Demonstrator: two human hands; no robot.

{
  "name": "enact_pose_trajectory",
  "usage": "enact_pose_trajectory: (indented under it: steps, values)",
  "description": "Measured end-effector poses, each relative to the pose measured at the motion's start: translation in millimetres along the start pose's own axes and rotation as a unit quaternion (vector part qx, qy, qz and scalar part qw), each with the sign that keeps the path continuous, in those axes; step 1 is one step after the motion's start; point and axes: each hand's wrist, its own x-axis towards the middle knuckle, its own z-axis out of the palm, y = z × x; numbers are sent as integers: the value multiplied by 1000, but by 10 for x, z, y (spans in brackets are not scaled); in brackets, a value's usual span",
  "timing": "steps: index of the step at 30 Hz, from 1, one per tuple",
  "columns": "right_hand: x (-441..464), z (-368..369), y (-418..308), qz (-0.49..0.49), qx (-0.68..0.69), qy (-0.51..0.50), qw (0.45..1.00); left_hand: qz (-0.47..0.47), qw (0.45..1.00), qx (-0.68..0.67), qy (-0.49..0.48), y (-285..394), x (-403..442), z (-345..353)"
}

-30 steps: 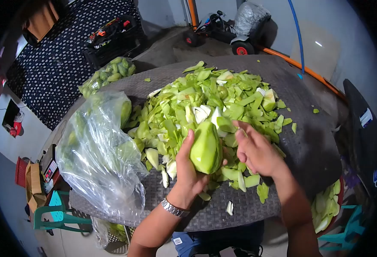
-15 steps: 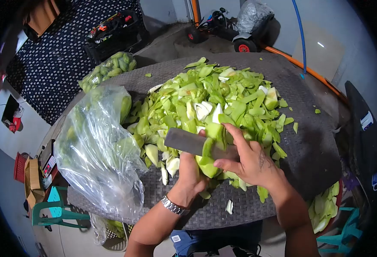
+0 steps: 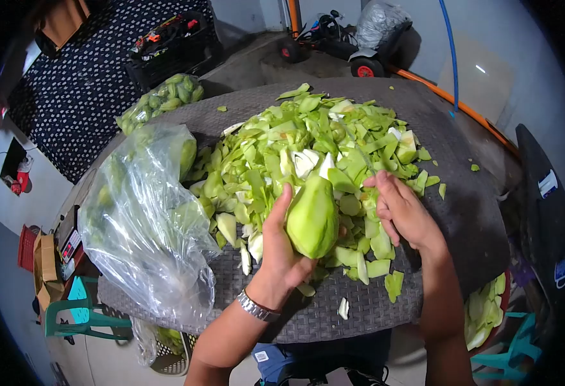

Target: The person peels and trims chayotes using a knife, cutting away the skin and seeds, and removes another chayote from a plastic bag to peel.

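Note:
A pale green chayote [image 3: 312, 219], mostly peeled, rests in my left hand [image 3: 277, 252], whose fingers and thumb close around it. Just to its right, my right hand [image 3: 403, 209] hovers over the heap with its fingers bent inward. Whatever it grips is hidden behind the fingers; no blade shows. Beneath both hands spreads a large heap of green chayote peelings [image 3: 266, 145] with white cut pieces among them. Left of the heap lies a clear plastic bag [image 3: 147, 225] with whole green chayotes inside.
The woven-top table [image 3: 466, 251] carries all this. Another bag of green chayotes [image 3: 163, 100] sits at its far left edge. A green chair [image 3: 83, 315] stands at lower left, and a container of peelings [image 3: 485, 315] at lower right. Behind is a wheeled cart [image 3: 366, 64].
The broad knife blade that lay across the chayote is out of sight. My right hand has moved right, away from the chayote, which now sits upright and fully visible in my left hand.

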Motion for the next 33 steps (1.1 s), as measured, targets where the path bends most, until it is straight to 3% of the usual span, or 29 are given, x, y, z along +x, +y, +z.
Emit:
enact_pose_trajectory:
  steps: [3,8,11,12,14,15,16,17,18,19,20,26,30,32,33]
  values:
    - [-18,114,11,-13,44,11,999,40,998,3,43,-7,43,-24]
    - [-64,292,24,-110,-140,70,981,53,995,74,50,15,74,-82]
    - [-112,341,-12,-182,-233,27,955,43,996,40,64,29,56,-26]
    - [-153,352,-68,-138,-248,0,959,51,995,24,77,11,63,-60]
    - [-177,426,-41,-195,-295,-4,935,72,992,-7,99,-15,137,-181]
    - [-207,471,-24,-222,-318,-6,922,49,998,-26,29,-6,155,-298]
    - [-255,516,-64,-185,-316,-43,930,26,998,-44,-43,25,171,-426]
    - [-230,560,-25,-269,-341,-19,901,2,991,-61,-115,38,189,-501]
    - [-185,606,60,-348,-362,6,865,27,1000,-8,-13,26,146,-337]
    - [-175,642,111,-424,-380,31,822,25,999,-8,-22,22,103,-257]
    - [-201,658,87,-426,-423,35,799,24,999,-7,-34,31,84,-193]
    - [-132,683,188,-439,-406,47,800,-3,999,-26,-34,15,112,-240]
    - [-231,684,145,-329,-438,-2,837,22,1000,-1,-4,7,97,-253]
    - [-237,669,126,-313,-444,-11,840,30,999,15,8,13,70,-243]
    - [-217,652,120,-351,-452,10,820,31,999,28,14,10,66,-253]
